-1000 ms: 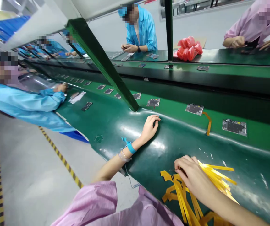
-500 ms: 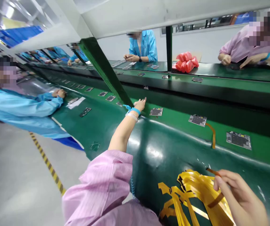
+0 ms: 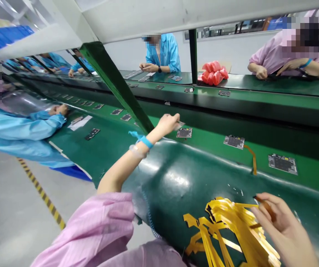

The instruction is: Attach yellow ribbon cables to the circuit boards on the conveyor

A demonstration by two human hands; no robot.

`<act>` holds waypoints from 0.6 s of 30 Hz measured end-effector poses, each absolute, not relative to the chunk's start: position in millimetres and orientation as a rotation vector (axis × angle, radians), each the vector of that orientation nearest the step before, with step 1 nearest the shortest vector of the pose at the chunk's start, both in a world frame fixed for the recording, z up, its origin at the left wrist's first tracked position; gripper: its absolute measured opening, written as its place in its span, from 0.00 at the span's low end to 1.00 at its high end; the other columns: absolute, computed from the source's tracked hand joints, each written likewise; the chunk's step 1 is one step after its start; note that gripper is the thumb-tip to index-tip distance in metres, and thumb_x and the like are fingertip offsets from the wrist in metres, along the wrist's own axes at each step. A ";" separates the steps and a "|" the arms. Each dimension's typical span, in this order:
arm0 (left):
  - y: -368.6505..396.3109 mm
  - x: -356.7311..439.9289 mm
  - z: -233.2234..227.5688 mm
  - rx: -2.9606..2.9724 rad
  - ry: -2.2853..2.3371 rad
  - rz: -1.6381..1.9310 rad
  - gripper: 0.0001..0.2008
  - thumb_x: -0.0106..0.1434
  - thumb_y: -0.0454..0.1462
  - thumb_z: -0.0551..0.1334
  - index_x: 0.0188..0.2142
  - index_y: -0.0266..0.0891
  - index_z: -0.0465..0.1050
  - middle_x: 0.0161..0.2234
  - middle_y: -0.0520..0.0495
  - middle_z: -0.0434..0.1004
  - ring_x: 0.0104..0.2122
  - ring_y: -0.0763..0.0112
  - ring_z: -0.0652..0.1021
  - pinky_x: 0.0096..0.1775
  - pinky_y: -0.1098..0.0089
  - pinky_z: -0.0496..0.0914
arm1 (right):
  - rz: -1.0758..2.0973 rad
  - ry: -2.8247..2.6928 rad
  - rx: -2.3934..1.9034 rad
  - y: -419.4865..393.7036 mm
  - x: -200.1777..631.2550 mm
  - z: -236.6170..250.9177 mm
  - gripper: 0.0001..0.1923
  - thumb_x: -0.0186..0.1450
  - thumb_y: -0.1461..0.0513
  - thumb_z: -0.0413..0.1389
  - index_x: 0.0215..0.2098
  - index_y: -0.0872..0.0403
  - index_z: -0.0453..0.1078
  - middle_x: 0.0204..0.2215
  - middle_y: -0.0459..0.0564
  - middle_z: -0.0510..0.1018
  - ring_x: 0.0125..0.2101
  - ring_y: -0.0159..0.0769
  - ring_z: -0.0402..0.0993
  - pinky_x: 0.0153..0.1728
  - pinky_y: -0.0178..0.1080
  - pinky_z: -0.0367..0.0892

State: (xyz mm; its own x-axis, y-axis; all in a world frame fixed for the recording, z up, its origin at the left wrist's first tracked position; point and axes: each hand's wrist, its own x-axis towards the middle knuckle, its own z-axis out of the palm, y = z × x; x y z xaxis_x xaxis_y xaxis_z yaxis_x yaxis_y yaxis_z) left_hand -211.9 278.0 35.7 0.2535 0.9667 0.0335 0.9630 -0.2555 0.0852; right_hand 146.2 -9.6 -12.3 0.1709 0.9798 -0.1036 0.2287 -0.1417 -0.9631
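My left hand (image 3: 168, 124), a blue band and a clear band at its wrist, reaches out over the green belt. Its fingers are closed on a small circuit board (image 3: 181, 125), mostly hidden, seen nearly edge-on. Just beyond lies another circuit board (image 3: 184, 132) on the belt. At the lower right my right hand (image 3: 287, 226) pinches an orange-brown flex cable (image 3: 269, 210) with a dark end. Below and left of those fingers spreads a pile of yellow flex cables (image 3: 237, 222) on the green mat (image 3: 173, 181).
More boards rest along the belt, including one (image 3: 234, 141) with a flex cable (image 3: 252, 157) attached. A slanted green post (image 3: 117, 87) stands beside my left hand. A co-worker in blue (image 3: 22, 126) works at the left; others sit across the line, near red bundles (image 3: 214, 73).
My left hand has closed and lifted a circuit board from beside the post, moving slightly right. My right hand still holds its flex cable, now turned a little. The view has shifted right.
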 end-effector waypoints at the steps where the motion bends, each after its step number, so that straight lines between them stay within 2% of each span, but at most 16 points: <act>1: 253.3 -196.9 36.2 2.473 1.783 0.172 0.12 0.70 0.39 0.62 0.50 0.36 0.70 0.44 0.41 0.80 0.46 0.61 0.79 0.50 0.65 0.69 | 1.037 -1.256 -1.541 -8.1 141.4 -8.9 0.18 0.63 0.49 0.63 0.47 0.50 0.71 0.23 0.41 0.68 0.23 0.32 0.69 0.26 0.30 0.71; 3: 195.6 -167.2 32.8 2.492 1.507 0.248 0.12 0.69 0.45 0.63 0.47 0.42 0.71 0.42 0.51 0.81 0.41 0.70 0.80 0.43 0.74 0.71 | 0.962 -1.372 -1.531 -7.7 131.6 -3.2 0.14 0.65 0.52 0.62 0.44 0.50 0.73 0.20 0.37 0.59 0.19 0.29 0.62 0.25 0.30 0.67; 6: 109.5 -130.2 21.3 2.225 0.934 0.490 0.08 0.66 0.42 0.65 0.41 0.40 0.73 0.36 0.53 0.81 0.35 0.73 0.80 0.38 0.75 0.71 | 0.851 -1.548 -1.504 -11.9 118.7 1.6 0.08 0.67 0.54 0.60 0.39 0.49 0.74 0.19 0.38 0.59 0.19 0.29 0.60 0.24 0.31 0.64; 7: 86.4 -120.9 16.9 2.181 0.854 0.531 0.07 0.65 0.40 0.66 0.39 0.40 0.73 0.34 0.53 0.81 0.33 0.73 0.79 0.40 0.74 0.72 | 0.834 -1.606 -1.489 -14.0 115.8 2.0 0.07 0.67 0.55 0.59 0.38 0.49 0.74 0.20 0.38 0.60 0.19 0.29 0.61 0.24 0.31 0.63; 10: 42.3 -102.9 4.2 2.106 0.745 0.677 0.05 0.64 0.36 0.66 0.37 0.37 0.74 0.28 0.55 0.78 0.27 0.76 0.76 0.54 0.66 0.70 | 0.808 -1.740 -1.450 -21.0 112.3 0.0 0.07 0.69 0.56 0.57 0.35 0.49 0.74 0.20 0.38 0.61 0.18 0.29 0.60 0.22 0.31 0.60; 12: 30.7 -97.8 -2.2 2.071 0.754 0.737 0.04 0.64 0.35 0.65 0.38 0.37 0.74 0.27 0.54 0.78 0.26 0.76 0.76 0.56 0.63 0.69 | 0.791 -1.786 -1.435 -25.5 113.4 -2.4 0.08 0.70 0.57 0.57 0.35 0.49 0.74 0.19 0.38 0.60 0.17 0.29 0.59 0.21 0.31 0.60; 15: 25.8 -96.1 -6.2 2.014 0.835 0.746 0.05 0.65 0.35 0.65 0.41 0.36 0.74 0.32 0.49 0.80 0.30 0.72 0.79 0.42 0.71 0.74 | 0.756 -1.819 -1.438 -31.4 116.5 -4.8 0.08 0.71 0.58 0.56 0.35 0.50 0.74 0.18 0.38 0.61 0.17 0.29 0.60 0.19 0.31 0.60; 18: 24.0 -95.5 -4.6 2.008 0.843 0.741 0.07 0.66 0.36 0.65 0.43 0.36 0.73 0.33 0.49 0.80 0.30 0.72 0.78 0.33 0.74 0.71 | 0.730 -1.826 -1.442 -35.6 118.5 -5.7 0.09 0.71 0.58 0.55 0.35 0.50 0.75 0.18 0.38 0.62 0.16 0.29 0.61 0.19 0.30 0.61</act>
State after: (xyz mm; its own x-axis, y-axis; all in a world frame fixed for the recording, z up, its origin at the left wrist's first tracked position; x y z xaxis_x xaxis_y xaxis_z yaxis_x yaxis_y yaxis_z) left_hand -95.5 24.0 -4.6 0.6030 0.7734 0.1956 0.2933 -0.4430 0.8472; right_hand 118.5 -35.6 -5.7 -0.1461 0.9741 0.1724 0.5871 0.2256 -0.7775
